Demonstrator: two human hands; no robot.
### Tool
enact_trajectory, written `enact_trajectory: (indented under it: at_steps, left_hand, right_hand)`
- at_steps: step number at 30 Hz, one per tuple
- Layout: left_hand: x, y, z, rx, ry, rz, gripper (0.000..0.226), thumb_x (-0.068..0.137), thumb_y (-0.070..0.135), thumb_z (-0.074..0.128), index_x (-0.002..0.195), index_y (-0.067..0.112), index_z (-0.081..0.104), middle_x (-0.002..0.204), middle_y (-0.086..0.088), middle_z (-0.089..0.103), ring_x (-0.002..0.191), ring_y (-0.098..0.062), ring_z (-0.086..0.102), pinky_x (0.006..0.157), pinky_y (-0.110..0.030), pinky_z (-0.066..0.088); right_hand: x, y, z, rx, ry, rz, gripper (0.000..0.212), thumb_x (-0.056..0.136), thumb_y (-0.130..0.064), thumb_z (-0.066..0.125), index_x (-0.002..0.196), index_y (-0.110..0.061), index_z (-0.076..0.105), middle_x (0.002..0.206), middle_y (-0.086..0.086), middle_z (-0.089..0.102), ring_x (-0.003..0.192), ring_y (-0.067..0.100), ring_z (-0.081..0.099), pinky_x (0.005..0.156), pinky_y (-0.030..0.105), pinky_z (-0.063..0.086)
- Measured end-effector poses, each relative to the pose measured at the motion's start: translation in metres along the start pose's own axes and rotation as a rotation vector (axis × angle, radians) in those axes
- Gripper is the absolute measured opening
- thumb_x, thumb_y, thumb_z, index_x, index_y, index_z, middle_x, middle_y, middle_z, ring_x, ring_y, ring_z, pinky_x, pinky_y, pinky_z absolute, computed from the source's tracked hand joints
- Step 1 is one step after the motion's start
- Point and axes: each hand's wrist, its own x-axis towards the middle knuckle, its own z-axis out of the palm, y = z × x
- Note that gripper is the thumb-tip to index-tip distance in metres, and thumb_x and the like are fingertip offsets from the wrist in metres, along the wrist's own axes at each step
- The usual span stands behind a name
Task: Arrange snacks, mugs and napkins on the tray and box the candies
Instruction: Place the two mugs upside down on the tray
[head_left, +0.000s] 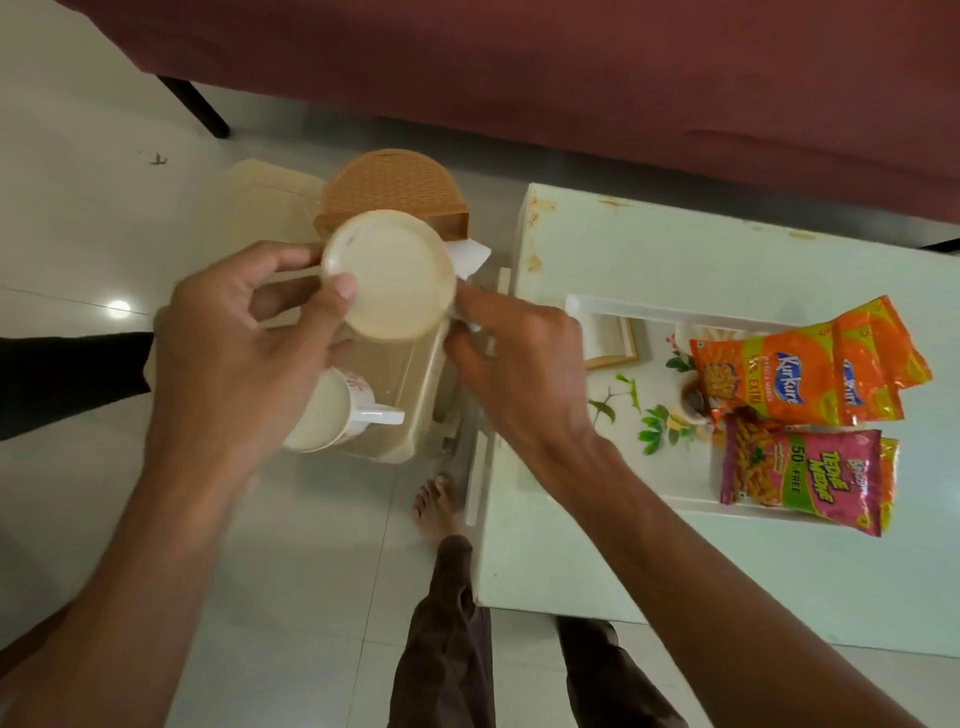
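We hold a cream mug (389, 275) upside down, its base toward us, over a clear plastic bin (410, 384) standing on the floor beside the table (571, 545). Our left hand (234, 353) grips it from the left: the thumb lies across the base edge, the index finger curls around what looks like the handle side, and the other fingers are loosely bent underneath. Our right hand (514, 374) meets the mug's right rim with fingertips pressed together, seemingly pinching a white napkin (470, 257) that sticks out just past them; we cannot tell whether they grip the mug too.

Below our left fingers a second mug (337, 410) lies on its side in the bin. Beyond our fingertips sits a brown woven holder (395, 182). Well to the right of our right hand, the tray (613, 306) on the table already carries the orange snack packets (810, 379) and the pink snack packet (810, 478).

The risk, as we judge it, is the hold itself: a smooth inverted mug pinched at the edge could slip and drop onto the mug below, chipping both. The napkin could also snag or tear if we pull it while the mug presses against it.
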Motion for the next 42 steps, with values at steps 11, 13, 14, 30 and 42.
enact_trajectory:
  at_steps: [11, 13, 14, 30, 42]
  left_hand:
    - [-0.064, 0.025, 0.118, 0.073, -0.301, -0.044, 0.059, 0.083, 0.057, 0.07, 0.138, 0.045, 0.053, 0.138, 0.018, 0.06, 0.12, 0.002, 0.059, 0.089, -0.016, 0.051]
    - [-0.057, 0.022, 0.134, 0.037, -0.455, -0.111, 0.067, 0.077, 0.064, 0.067, 0.14, 0.05, 0.05, 0.145, 0.017, 0.054, 0.126, 0.002, 0.054, 0.098, -0.023, 0.05]
    - [-0.053, 0.02, 0.141, 0.005, -0.537, -0.159, 0.07, 0.072, 0.067, 0.067, 0.139, 0.053, 0.05, 0.145, 0.017, 0.053, 0.125, 0.002, 0.054, 0.099, -0.027, 0.051]
    - [-0.059, -0.035, 0.259, -0.217, -0.566, -0.41, 0.032, 0.088, 0.038, 0.075, 0.12, 0.032, 0.074, 0.105, 0.012, 0.078, 0.098, 0.0, 0.072, 0.072, -0.024, 0.06]
    - [-0.053, -0.054, 0.309, -0.034, -0.348, -0.308, 0.023, 0.088, 0.049, 0.069, 0.106, 0.037, 0.077, 0.094, 0.001, 0.079, 0.096, -0.02, 0.074, 0.088, -0.045, 0.061]
  right_hand:
    - [-0.033, 0.102, -0.137, -0.047, -0.112, -0.228, 0.024, 0.088, 0.004, 0.07, 0.111, -0.002, 0.073, 0.103, 0.008, 0.076, 0.09, 0.021, 0.072, 0.075, 0.034, 0.058]
    - [-0.035, 0.119, -0.15, -0.015, -0.227, -0.258, 0.023, 0.089, 0.002, 0.069, 0.111, 0.001, 0.072, 0.105, 0.01, 0.074, 0.093, 0.023, 0.071, 0.077, 0.037, 0.058]
    - [-0.035, 0.125, -0.153, -0.001, -0.271, -0.281, 0.022, 0.088, 0.002, 0.069, 0.11, 0.002, 0.072, 0.104, 0.011, 0.074, 0.092, 0.022, 0.07, 0.077, 0.037, 0.058]
    - [-0.068, 0.202, -0.137, 0.2, -0.063, 0.613, 0.037, 0.096, -0.014, 0.049, 0.127, -0.024, 0.066, 0.125, -0.002, 0.07, 0.117, 0.013, 0.062, 0.107, 0.029, 0.045]
    - [-0.085, 0.201, -0.109, 0.5, 0.012, 0.89, 0.037, 0.102, -0.029, 0.047, 0.137, -0.03, 0.056, 0.125, -0.004, 0.065, 0.115, 0.016, 0.06, 0.099, 0.039, 0.051]
